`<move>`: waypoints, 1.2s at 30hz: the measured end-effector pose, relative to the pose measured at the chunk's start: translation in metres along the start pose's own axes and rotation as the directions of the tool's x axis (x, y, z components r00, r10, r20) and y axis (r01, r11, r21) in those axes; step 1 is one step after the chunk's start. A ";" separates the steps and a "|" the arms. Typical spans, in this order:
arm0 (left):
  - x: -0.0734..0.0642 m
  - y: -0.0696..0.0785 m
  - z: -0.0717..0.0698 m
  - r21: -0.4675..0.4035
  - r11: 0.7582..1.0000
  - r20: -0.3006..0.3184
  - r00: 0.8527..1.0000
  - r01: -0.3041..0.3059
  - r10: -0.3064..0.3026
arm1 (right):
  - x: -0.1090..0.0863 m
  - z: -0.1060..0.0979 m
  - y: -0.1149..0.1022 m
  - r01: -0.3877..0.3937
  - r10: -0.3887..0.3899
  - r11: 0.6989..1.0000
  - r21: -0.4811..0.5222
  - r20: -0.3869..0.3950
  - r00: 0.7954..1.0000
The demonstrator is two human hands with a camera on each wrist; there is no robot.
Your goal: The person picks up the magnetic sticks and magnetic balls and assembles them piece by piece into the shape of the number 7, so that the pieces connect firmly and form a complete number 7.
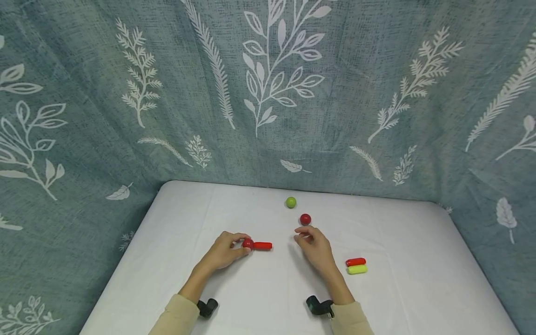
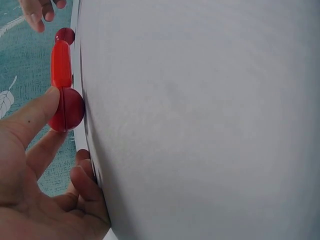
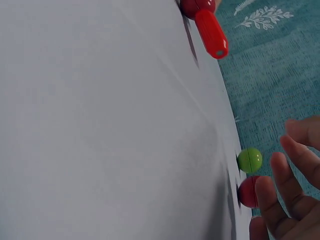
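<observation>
white cloth (image 1: 268, 298) covered the table under your hands, and a teal curtain (image 1: 343, 93) printed with pale leaves stood behind it. your left hand (image 1: 222, 253) was on the left part of the table, palm turned inward. its thumb and forefinger pinched a red ball (image 1: 248, 244), one on each side, so the gap between them was only as wide as the ball. the other fingers of that hand were bent beneath, near the cloth. a red handle (image 1: 263, 245) touched the pinched ball and pointed from it toward your right side; whether the two parts were locked together, you could not tell.

your right hand (image 1: 316, 249) held nothing. its fingers were loosely bent and spread, with a narrow gap between thumb and forefinger. a second red ball (image 1: 305, 219) sat just beyond its fingertips; you could not tell whether they touched it. a green ball (image 1: 291, 202) rested near that ball, farther back and slightly to the left.

to the right of your right hand, a shorter-looking red stick (image 1: 356, 262) and a yellow stick (image 1: 357, 270) lay side by side, well apart from the pinched ball.
</observation>
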State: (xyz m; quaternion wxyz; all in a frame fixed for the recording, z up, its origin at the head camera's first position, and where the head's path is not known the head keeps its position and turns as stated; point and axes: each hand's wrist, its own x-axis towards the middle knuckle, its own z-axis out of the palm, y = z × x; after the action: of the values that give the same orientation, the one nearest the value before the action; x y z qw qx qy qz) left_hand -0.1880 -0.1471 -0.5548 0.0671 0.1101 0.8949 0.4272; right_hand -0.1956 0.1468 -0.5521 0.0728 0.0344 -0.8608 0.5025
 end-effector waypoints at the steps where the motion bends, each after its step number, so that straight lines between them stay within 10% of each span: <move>1: 0.000 0.000 0.000 -0.001 1.000 0.001 1.000 -0.004 0.004 | 0.002 -0.002 0.001 0.005 -0.005 1.000 0.005 -0.014 1.000; 21: -0.001 0.001 0.000 -0.004 1.000 -0.001 1.000 0.019 -0.019 | 0.043 -0.011 0.016 -0.177 0.196 0.977 0.120 -0.176 0.965; 36: -0.002 0.000 -0.001 0.001 1.000 0.011 1.000 0.002 -0.002 | 0.046 0.004 0.027 -0.239 0.217 0.964 -0.119 -0.177 0.960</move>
State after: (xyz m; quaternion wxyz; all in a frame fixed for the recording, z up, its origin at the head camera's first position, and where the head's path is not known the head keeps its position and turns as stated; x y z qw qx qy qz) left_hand -0.1867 -0.1481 -0.5543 0.0725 0.1114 0.8949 0.4261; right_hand -0.2451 0.1568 -0.5699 0.0866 -0.1115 -0.8831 0.4475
